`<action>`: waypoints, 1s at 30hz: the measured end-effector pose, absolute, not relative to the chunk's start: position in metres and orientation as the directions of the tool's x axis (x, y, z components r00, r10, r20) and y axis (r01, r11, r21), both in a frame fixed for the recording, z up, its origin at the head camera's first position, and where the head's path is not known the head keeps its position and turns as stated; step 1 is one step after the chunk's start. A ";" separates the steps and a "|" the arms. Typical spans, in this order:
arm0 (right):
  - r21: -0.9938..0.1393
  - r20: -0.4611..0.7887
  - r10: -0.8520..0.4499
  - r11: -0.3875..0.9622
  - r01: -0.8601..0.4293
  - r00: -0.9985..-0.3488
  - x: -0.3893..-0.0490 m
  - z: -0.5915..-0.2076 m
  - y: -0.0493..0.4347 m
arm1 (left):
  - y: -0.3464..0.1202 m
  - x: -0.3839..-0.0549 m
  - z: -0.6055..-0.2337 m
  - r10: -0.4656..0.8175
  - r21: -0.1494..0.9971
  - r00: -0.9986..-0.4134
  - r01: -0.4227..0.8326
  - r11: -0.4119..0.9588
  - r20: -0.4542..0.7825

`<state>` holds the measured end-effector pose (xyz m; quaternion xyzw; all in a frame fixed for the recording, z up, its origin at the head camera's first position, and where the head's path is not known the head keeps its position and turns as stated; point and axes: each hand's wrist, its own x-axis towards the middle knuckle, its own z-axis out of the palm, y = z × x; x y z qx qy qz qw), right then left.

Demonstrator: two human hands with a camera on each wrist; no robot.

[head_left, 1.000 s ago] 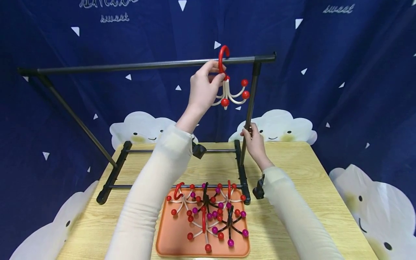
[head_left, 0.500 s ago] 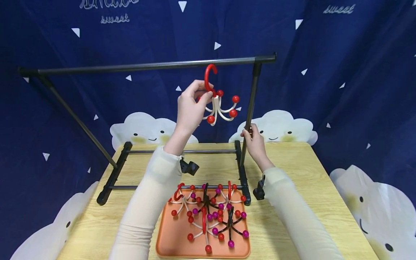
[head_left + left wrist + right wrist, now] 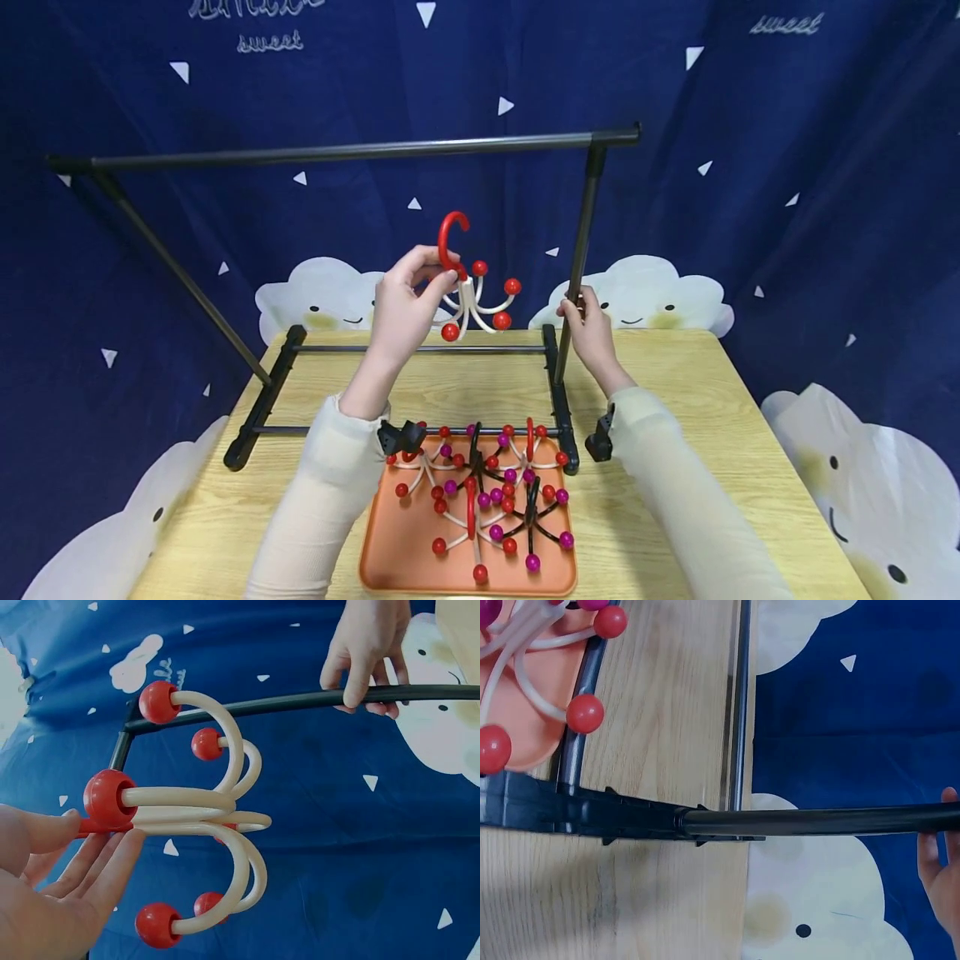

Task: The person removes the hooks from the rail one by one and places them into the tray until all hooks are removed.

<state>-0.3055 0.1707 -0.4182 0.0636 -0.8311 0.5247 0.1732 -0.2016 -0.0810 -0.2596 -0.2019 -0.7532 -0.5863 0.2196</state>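
My left hand pinches the red hook of a multi-arm hanger between thumb and fingers. Its cream arms curve upward and end in red balls; in the left wrist view the hanger fills the middle. Hand and hanger are in mid-air, below the top rail of a dark metal rack and apart from it. My right hand grips the rack's right post partway up, thumb on the near side. In the right wrist view only the fingers of the right hand show at the edge.
An orange tray on the wooden table bears several similar hangers, cream-and-red and black-and-purple. Its far edge lies by the rack's front crossbar. The rack's left post leans outward in view. A blue curtain hangs behind.
My left hand has lowered the hanger from the top rail and carried it leftward, clear of the rail. The right hand keeps its hold on the post.
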 end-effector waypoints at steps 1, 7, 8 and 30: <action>-0.850 0.355 0.070 0.440 -0.290 -0.932 -0.305 -0.418 0.171 | -0.084 -0.201 -0.264 0.047 0.798 -0.826 0.556 0.232 0.562; -0.865 0.340 0.039 0.404 -0.297 -0.939 -0.304 -0.412 0.174 | -0.100 -0.200 -0.290 0.030 0.827 -0.849 0.520 0.214 0.527; -0.875 0.331 0.035 0.384 -0.293 -0.943 -0.303 -0.410 0.175 | -0.103 -0.197 -0.293 0.027 0.831 -0.854 0.513 0.216 0.520; -0.855 0.451 0.106 0.336 -0.395 -0.886 -0.293 -0.370 0.176 | -0.156 -0.147 -0.353 0.057 0.894 -0.937 0.345 0.286 0.344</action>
